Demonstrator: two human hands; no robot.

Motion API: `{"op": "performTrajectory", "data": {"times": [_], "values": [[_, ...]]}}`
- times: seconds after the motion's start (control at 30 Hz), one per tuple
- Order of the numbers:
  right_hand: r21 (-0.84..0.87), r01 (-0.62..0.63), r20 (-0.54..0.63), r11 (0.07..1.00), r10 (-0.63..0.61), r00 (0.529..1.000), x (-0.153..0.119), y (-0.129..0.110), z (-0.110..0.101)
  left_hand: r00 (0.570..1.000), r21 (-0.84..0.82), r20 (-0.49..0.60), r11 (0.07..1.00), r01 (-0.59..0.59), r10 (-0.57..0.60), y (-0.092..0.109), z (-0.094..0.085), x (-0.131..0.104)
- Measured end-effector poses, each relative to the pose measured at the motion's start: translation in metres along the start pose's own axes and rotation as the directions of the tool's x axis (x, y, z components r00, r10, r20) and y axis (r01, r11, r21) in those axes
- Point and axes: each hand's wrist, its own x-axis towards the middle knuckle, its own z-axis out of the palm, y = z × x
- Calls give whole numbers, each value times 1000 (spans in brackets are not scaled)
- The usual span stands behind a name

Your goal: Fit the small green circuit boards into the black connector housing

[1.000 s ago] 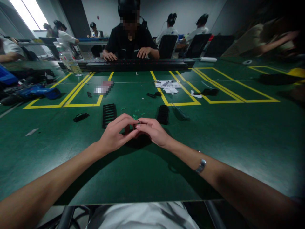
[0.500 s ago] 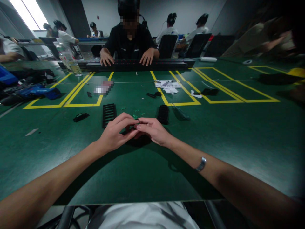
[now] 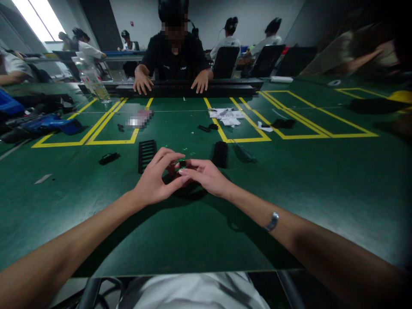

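Note:
Close together above the table, my two hands meet around a small black piece point(image 3: 183, 164) with green at its edges; its kind is too small to make out. My right hand point(image 3: 206, 174) pinches it between thumb and forefinger. My left hand point(image 3: 157, 176) curves around the left side, thumb and forefinger spread apart near the piece. Just beyond the hands lie several small green pieces point(image 3: 192, 153). A black slotted tray point(image 3: 147, 155) is beside my left hand, and a black ribbed block point(image 3: 220, 154) is beyond my right.
Yellow tape point(image 3: 247, 140) marks the green table. A black part point(image 3: 109, 158) lies left, a clear plastic bag point(image 3: 244, 152) right, crumpled white paper point(image 3: 228, 116) farther back. Across the table a person point(image 3: 175, 60) rests both hands by a long black bar point(image 3: 193, 89). A bottle point(image 3: 101, 90) stands left.
My left thumb and forefinger have spread apart, and the small black piece between the hands now shows more. The person opposite has shifted both hands slightly.

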Motion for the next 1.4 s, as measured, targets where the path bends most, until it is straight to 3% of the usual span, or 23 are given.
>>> {"op": "performTrajectory", "data": {"times": [0.13,0.23,0.57,0.73,1.4], "values": [[-4,-22,59,1000,22,998,1,-2,3,995,24,78,997,68,-70,-3,1,-1],[-17,-11,37,1000,11,999,1,-3,4,980,3,173,995,100,-99,-5,2,-2],[-130,-39,110,991,53,993,-2,-7,8,915,-212,375,947,241,-149,-9,5,-4],[-104,-86,101,991,96,990,-4,-4,8,914,-302,390,921,245,-115,-8,6,-4],[-154,-59,67,986,70,995,-2,-4,6,929,-295,357,931,215,-101,-11,6,-5]]}}
